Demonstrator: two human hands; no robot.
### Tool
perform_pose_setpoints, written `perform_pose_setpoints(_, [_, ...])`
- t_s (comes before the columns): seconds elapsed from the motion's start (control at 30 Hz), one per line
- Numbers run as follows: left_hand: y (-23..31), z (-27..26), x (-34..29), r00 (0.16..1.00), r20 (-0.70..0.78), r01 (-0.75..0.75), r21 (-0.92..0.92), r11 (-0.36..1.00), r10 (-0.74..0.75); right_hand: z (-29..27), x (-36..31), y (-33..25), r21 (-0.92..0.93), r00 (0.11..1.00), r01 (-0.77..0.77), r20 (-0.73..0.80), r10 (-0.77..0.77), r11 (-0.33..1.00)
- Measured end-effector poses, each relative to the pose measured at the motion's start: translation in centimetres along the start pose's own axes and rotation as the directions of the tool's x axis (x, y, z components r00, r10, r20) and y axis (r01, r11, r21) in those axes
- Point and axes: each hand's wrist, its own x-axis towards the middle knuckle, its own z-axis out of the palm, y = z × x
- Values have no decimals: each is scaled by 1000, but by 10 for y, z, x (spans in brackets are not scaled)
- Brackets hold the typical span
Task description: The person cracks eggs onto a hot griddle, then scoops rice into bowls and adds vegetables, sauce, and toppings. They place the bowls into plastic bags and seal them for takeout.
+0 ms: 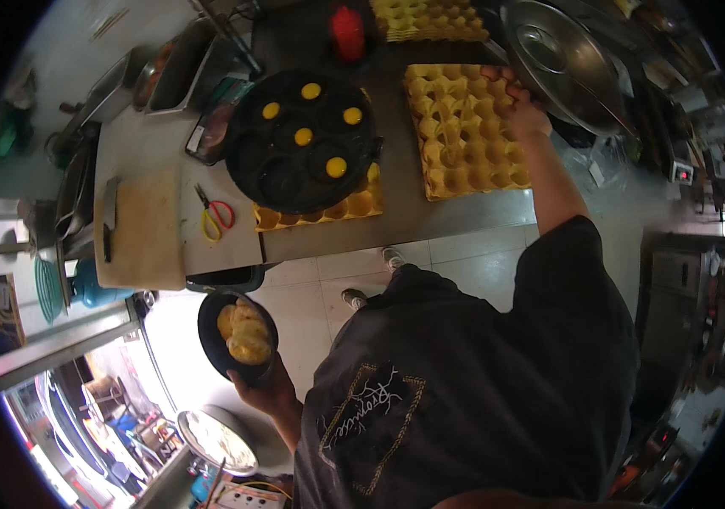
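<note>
Your left hand [262,392] grips a black bowl [235,335] from below, fingers wrapped on its base; cooked yellow egg pieces [243,332] sit inside, held low over the floor, well apart from the counter [464,216]. Your right hand [522,106] is up at the rim of a round metal lid [562,64], fingers closed on its edge, above the empty yellow egg tray [464,136]. Black multi-well pan [303,140] holds five raw yolks; scissors [214,214] lie just beside it
</note>
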Motion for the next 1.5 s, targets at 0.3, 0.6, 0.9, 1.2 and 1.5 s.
perform_pose_setpoints(0.3, [-5, 14, -1, 991, 109, 91, -133, 987, -77, -9, -66, -47, 828, 937, 341, -339, -87, 446])
perform_pose_setpoints(0.6, [1, -3, -12, 998, 32, 57, -191, 980, -52, -20, -152, -216, 522, 679, 703, -289, -675, 483])
perform_pose_setpoints(0.9, [6, -46, -30, 995, -86, -69, -277, 958, 47, -72, -165, -345, 366, 373, 893, -275, -886, 262])
perform_pose_setpoints(1.2, [14, -76, -53, 966, -214, -211, -343, 915, 143, -24, -174, -437, 148, 272, 949, 65, -960, 279])
perform_pose_setpoints(1.5, [14, -90, -57, 956, -247, -244, -368, 897, 159, -39, -164, -443, 102, 208, 972, 42, -977, 211])
